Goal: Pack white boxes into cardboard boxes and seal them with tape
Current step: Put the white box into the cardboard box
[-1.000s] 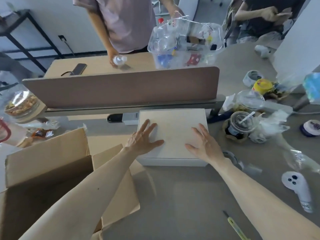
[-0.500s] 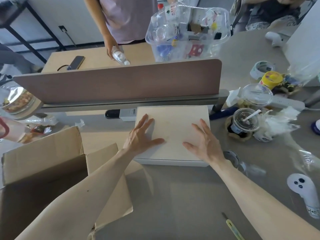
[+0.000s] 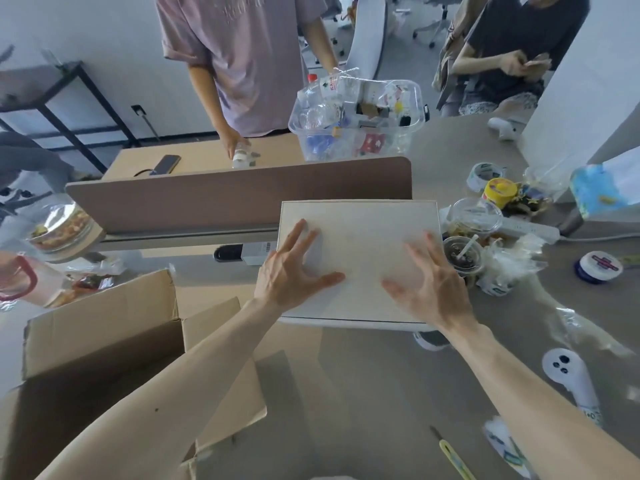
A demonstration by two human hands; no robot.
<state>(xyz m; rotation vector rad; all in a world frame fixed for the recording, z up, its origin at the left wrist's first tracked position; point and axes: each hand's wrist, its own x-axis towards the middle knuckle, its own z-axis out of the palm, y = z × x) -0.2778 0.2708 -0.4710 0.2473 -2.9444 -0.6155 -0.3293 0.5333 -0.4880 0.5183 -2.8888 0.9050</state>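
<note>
Resting under both your palms, the white box [image 3: 360, 237] lies level at the middle of the worktop [image 3: 363, 393], just in front of the brown divider screen [image 3: 239, 192]. Your left hand [image 3: 287, 275] lies on its left part, fingers [image 3: 298, 233] spread wide and thumb pointing right. Your right hand [image 3: 433, 289] sits on the right part, its fingers [image 3: 415, 252] likewise splayed and a little arched. Neither hand curls round an edge. The open cardboard box [image 3: 86, 358] stands to the left, one flap under your left forearm. An iced drink cup [image 3: 462, 258] crowds the white box's right edge, and a tape roll [image 3: 429, 341] peeks out at its near right corner. Further out lie a white controller [image 3: 571, 379] and a yellow cutter [image 3: 453, 459].
</note>
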